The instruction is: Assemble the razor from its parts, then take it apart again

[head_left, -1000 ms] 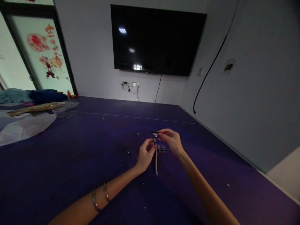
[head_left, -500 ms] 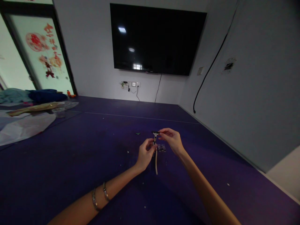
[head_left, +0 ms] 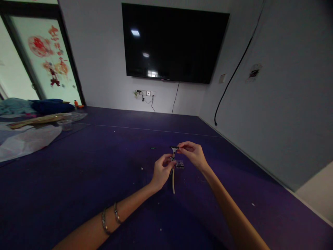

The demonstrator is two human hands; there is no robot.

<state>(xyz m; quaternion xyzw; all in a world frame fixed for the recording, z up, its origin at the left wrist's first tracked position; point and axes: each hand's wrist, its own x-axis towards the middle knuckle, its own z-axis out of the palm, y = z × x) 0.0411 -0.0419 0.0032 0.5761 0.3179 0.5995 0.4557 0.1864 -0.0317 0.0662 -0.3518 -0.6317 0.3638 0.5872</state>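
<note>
A razor (head_left: pixel 173 173) with a pale handle and a dark head is held upright over the purple floor. My left hand (head_left: pixel 160 171) is closed around the upper part of its handle. My right hand (head_left: pixel 194 154) pinches the dark razor head (head_left: pixel 173 148) from the right, fingers pressed together. Just behind the handle, a small clear case (head_left: pixel 179 164) with dark pieces in it lies on the floor between my hands. Two bracelets (head_left: pixel 110 217) sit on my left wrist.
A purple carpet (head_left: pixel 104 166) covers the floor. A small green scrap (head_left: pixel 153 148) lies left of my hands. White plastic sheeting (head_left: pixel 26 140) and bundled cloth (head_left: pixel 39 106) are at far left. A black TV (head_left: pixel 173 43) hangs on the far wall; a grey wall (head_left: pixel 273 104) runs along the right.
My right hand and the razor head have shifted slightly up and right. The left hand keeps its grip on the handle almost unmoved.
</note>
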